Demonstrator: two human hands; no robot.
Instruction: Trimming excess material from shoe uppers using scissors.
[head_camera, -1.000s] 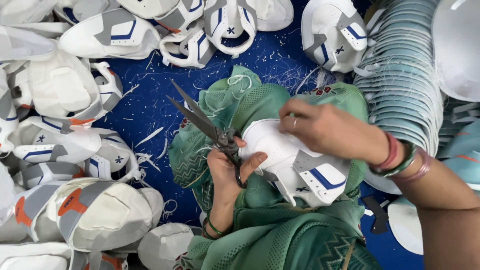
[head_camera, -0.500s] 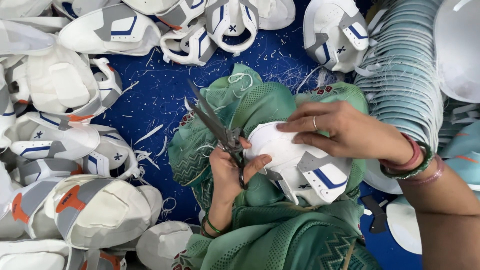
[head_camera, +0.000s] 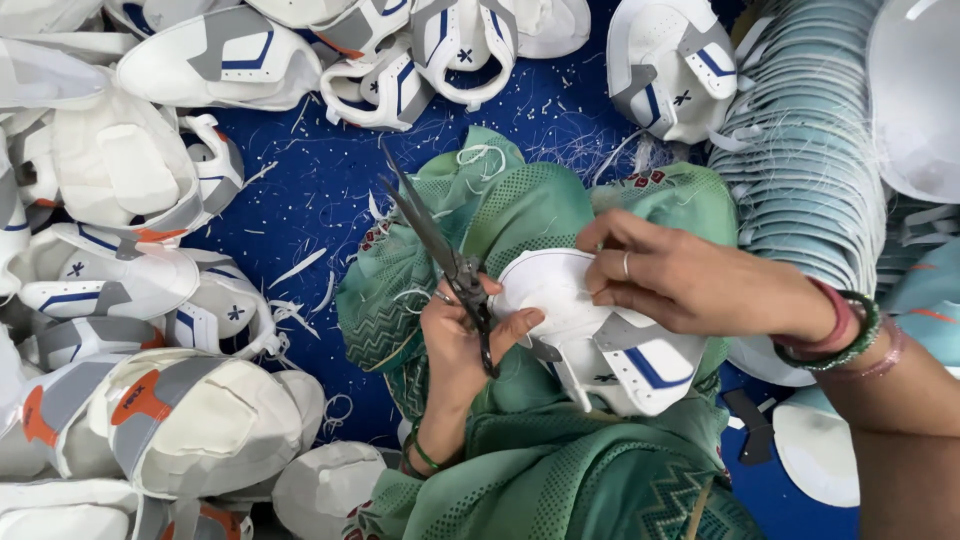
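— What are you holding there?

— You are holding a white stitched shoe upper with grey panels and a blue stripe (head_camera: 600, 335) on your lap, over the green patterned cloth (head_camera: 560, 470). It is looking curved and shell-like, its pale rounded end lying toward the left and its grey-and-blue panelled end toward the lower right.

— Which way is it running?

— Its long axis is slanting from upper left down to lower right across your knees.

— And your hands?

— Your right hand (head_camera: 690, 280) is lying over the top of the upper, fingers curled and pressing on its upper edge, a ring showing on one finger and bangles at the wrist. Your left hand (head_camera: 465, 335) is wrapping closed around the handles of the dark metal scissors (head_camera: 440, 250), thumb touching the upper's left rim.

— The scissors?

— Their blades are standing slightly parted and pointing up and to the left, away from the upper, with the handles down by your palm.

— What is lying around you?

— More white uppers (head_camera: 150, 160) are piling up at your left on the blue floor covering (head_camera: 320, 180), which is littered with thread scraps, and a stack of pale blue-grey cut pieces (head_camera: 810, 170) is sitting at your right
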